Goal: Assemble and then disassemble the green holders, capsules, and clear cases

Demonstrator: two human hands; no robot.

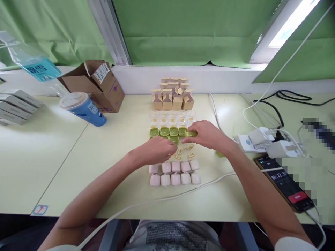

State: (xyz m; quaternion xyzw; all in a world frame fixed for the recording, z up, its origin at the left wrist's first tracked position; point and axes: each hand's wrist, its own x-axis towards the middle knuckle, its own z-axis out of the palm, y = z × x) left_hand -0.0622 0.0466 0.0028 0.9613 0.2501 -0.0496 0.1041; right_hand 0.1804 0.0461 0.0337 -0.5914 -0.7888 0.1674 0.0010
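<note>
My right hand (208, 135) pinches a small green square cup (191, 134), tipped on its side, at the right end of the green cups. More green square cups (173, 131) stand in rows to its left. My left hand (161, 150) is closed in a pinch just in front of those rows, covering some of them; what its fingertips hold, if anything, is hidden. Small yellow loops (179, 151) lie beside its fingertips. Nearer me are two rows of pale pink rounded pieces (175, 179). Clear plastic pieces with yellow marks (172, 119) lie behind the cups.
Small open cardboard boxes (167, 101) stand at the back. To the left are a blue cup (90, 111), a bottle (39, 66) and a brown carton (104, 90). A phone (284, 183) and power strip (247, 143) lie right. A white cable (167, 198) crosses the table in front.
</note>
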